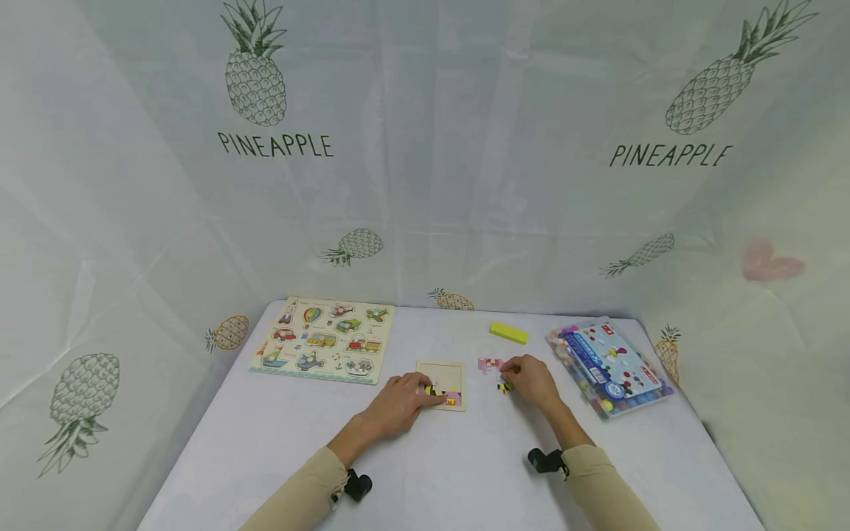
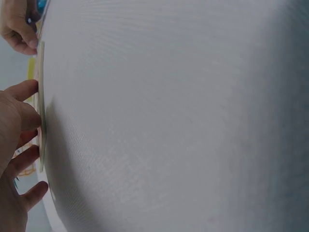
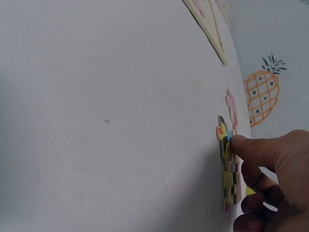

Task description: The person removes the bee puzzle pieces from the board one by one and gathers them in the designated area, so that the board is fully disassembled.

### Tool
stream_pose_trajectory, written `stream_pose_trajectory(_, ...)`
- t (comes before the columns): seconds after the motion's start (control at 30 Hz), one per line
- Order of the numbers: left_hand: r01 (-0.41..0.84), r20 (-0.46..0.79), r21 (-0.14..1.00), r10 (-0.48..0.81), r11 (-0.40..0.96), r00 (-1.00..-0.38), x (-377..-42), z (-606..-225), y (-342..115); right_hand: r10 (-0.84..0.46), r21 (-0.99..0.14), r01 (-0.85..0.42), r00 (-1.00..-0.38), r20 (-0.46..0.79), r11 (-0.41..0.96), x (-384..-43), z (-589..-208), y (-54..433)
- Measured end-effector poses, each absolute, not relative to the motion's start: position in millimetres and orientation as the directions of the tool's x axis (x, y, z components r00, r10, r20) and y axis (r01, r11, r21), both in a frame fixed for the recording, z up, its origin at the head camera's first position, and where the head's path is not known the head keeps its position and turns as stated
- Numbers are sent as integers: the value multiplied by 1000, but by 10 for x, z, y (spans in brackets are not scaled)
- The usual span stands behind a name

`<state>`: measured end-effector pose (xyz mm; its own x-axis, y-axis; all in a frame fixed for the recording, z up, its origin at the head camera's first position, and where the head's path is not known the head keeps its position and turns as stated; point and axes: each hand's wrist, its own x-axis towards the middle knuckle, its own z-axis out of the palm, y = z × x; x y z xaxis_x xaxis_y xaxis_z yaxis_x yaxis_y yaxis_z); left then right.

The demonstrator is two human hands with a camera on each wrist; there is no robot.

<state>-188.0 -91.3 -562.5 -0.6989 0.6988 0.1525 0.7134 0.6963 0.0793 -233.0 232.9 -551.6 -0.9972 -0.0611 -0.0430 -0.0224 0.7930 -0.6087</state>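
A small square wooden puzzle board (image 1: pixel 441 363) lies mid-table, its lower part filled with pink, yellow and black pieces (image 1: pixel 454 399). My left hand (image 1: pixel 392 404) rests over its left side, with spread fingers touching the board and pieces. To the right of the board, my right hand (image 1: pixel 533 380) is at a small cluster of loose jigsaw pieces. Among these are a pink piece (image 1: pixel 490 364) and a yellow-and-black one (image 1: pixel 505 387). In the right wrist view, the thumb (image 3: pixel 256 151) pinches a piece of the cluster (image 3: pixel 222 135), the other fingers curled behind; the far contact is hidden.
A larger wooden puzzle (image 1: pixel 319 339) with vehicle pictures lies at the back left. Behind the loose pieces is a yellow block (image 1: pixel 508 332). A clear plastic box of colourful beads (image 1: pixel 614 365) stands at the right. Pineapple-print cloth (image 1: pixel 425 184) hangs behind the table.
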Motion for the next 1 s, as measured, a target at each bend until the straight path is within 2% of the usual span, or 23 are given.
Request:
stream_pose_trajectory(0.3, 731, 179, 48, 714, 680, -677, -1892, -5648, -931, -49, -615, -24, -999, -23, 788, -2291, -5498, 2327)
stream_pose_trajectory(0.57, 706, 201, 105, 680, 700, -705, -1902, -5580, -943, -47, -623, -56, -998, 32, 781, -2294, -5495, 2172)
stream_pose_trajectory(0.77, 675, 178, 171, 652, 718, -737, -1892, -5569, -955, -104, -636, -114, -993, 54, 763, -2276, -5505, 1873)
stream_pose_trajectory(1.0, 670, 198, 169, 641, 723, -742, -1889, -5577, -960, -224, -665, -230, -970, 96, 711, -2238, -5453, 1543)
